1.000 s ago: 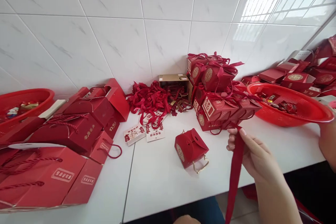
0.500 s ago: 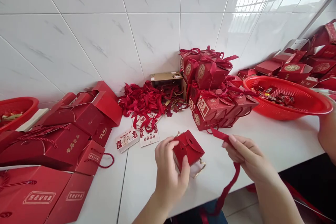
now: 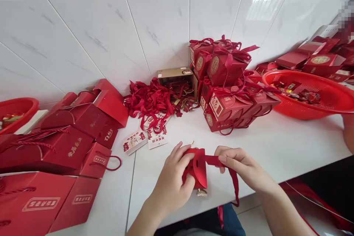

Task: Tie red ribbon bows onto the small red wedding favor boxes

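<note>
A small red gift box (image 3: pixel 200 169) with holes in its flaps and a gold cord handle sits near the table's front edge. My left hand (image 3: pixel 177 175) grips it from the left, fingers on its top and thumb at the near side. My right hand (image 3: pixel 235 162) pinches a dark red ribbon (image 3: pixel 235 186) between thumb and fingers. The ribbon's short end reaches the box's right flap, by the hole; whether it passes through I cannot tell. The long end hangs down over the table edge.
A heap of red ribbons (image 3: pixel 151 99) lies by an open carton (image 3: pixel 177 75). Printed cards (image 3: pixel 134 142) lie before it. Finished boxes (image 3: pixel 229 103) with bows are stacked behind. Red boxes (image 3: pixel 61 147) fill the left. A red basket (image 3: pixel 312 108) holds wrapped sweets, with another person's arm (image 3: pixel 349 131) beside it.
My right hand has moved left, bringing the ribbon's end to the box. My left hand has turned and tilted the box, so its flap now faces right.
</note>
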The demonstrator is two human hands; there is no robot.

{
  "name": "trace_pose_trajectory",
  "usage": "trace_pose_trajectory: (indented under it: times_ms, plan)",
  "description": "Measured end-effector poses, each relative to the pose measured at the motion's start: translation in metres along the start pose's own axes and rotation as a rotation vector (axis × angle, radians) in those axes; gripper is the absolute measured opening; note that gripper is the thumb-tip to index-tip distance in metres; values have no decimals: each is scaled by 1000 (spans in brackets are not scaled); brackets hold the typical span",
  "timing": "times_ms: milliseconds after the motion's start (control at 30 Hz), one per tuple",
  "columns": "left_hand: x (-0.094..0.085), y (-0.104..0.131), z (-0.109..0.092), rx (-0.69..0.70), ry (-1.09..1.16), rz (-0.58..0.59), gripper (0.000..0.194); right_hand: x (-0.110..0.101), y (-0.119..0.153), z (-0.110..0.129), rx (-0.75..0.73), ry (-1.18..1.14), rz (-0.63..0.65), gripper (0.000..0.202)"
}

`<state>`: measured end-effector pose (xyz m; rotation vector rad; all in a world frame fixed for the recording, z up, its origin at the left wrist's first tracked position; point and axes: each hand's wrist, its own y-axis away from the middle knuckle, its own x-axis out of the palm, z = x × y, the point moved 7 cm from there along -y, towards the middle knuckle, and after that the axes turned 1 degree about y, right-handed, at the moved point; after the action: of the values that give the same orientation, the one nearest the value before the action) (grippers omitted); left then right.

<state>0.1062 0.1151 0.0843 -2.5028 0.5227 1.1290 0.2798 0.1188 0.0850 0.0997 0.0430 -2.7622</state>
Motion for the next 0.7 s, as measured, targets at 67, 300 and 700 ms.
trace_pose_trajectory:
  times_ms: [67, 300, 700]
  plan:
    - [1, 3, -1, -6, 20, 18, 53, 7, -1, 2, 0, -18, 60, 42]
    - [8, 6, -1, -35, 119, -7, 36, 15, -4, -3, 15, -6, 103, 42]
    - [-2, 4, -2, -52, 230, -134, 16, 8, -6, 9, -131, 464, -144, 24]
